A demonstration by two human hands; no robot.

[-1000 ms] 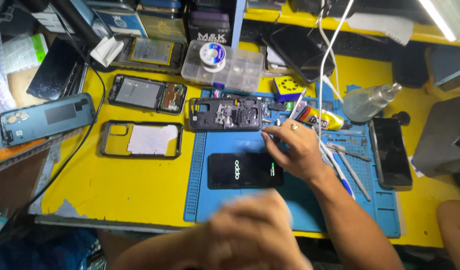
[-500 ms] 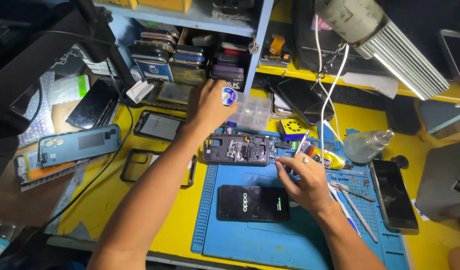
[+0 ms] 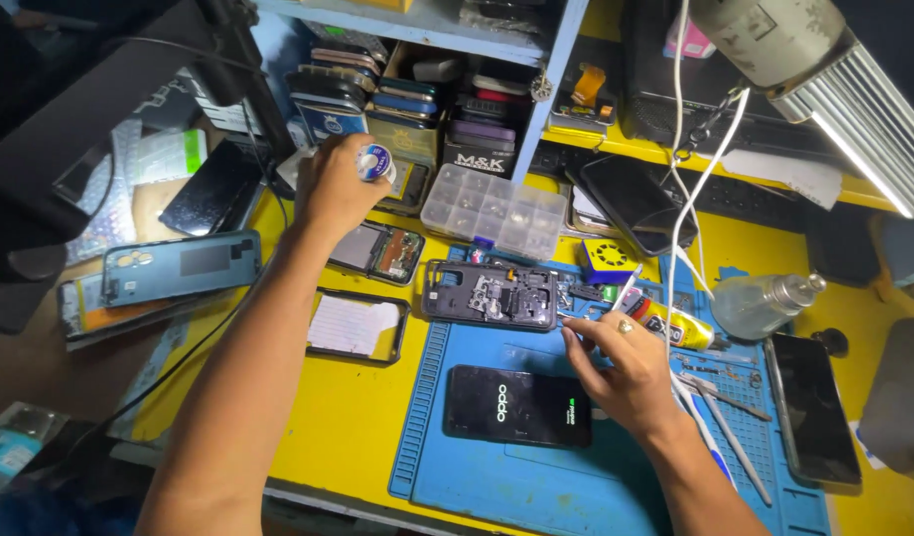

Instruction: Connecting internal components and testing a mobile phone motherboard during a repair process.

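My left hand point(image 3: 340, 185) is stretched out over the yellow bench and grips a small round roll of tape point(image 3: 379, 161), lifted clear of the clear plastic parts box point(image 3: 493, 210). My right hand point(image 3: 621, 369) rests on the blue work mat point(image 3: 496, 467), its fingertips at the right end of an opened phone frame point(image 3: 491, 295). Just below lies a black phone point(image 3: 516, 405) with its screen lit.
Another opened phone point(image 3: 379, 250), a phone case point(image 3: 355, 326) and a blue phone back point(image 3: 179, 268) lie to the left. Tweezers point(image 3: 720, 417), a glue tube point(image 3: 675, 323), a clear bottle point(image 3: 765, 301) and a dark phone point(image 3: 812, 407) sit at the right. Shelves of phones stand behind.
My left hand rose from near the bench's front edge to the parts box, took the tape roll and drew it leftward. My right hand stayed by the phone frame.
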